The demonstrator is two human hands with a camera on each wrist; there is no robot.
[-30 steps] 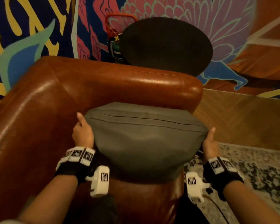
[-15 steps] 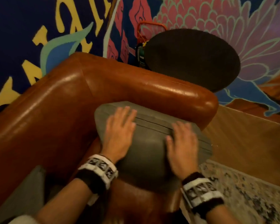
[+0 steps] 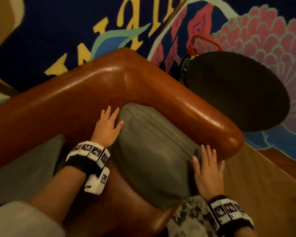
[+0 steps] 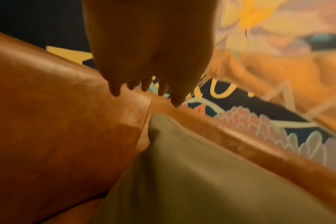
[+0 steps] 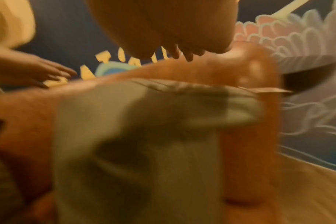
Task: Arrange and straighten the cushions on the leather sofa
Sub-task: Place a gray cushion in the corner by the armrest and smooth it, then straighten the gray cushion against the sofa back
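A grey cushion [image 3: 152, 151] leans against the right armrest of the brown leather sofa [image 3: 85, 93], in its corner. My left hand [image 3: 108, 125] is flat and open beside the cushion's left edge, fingers spread. My right hand [image 3: 208, 170] is flat and open at the cushion's right end, near the front of the armrest. In the left wrist view the cushion [image 4: 211, 174] sits below my straight fingers [image 4: 144, 84], which hang clear of it. The right wrist view is blurred; the cushion [image 5: 144, 128] fills its middle. A second grey cushion [image 3: 24, 170] lies at the lower left.
A dark round side table [image 3: 237, 93] stands just behind the armrest, with an orange-framed object [image 3: 203, 43] behind it. A painted mural [image 3: 75, 31] covers the wall. Wooden floor [image 3: 263, 194] and a patterned rug [image 3: 188, 219] lie to the right.
Both hands were gripping the cushion's sides, then pressed flat on its top. Now they have slid apart to its left and right ends. The view has swung left.
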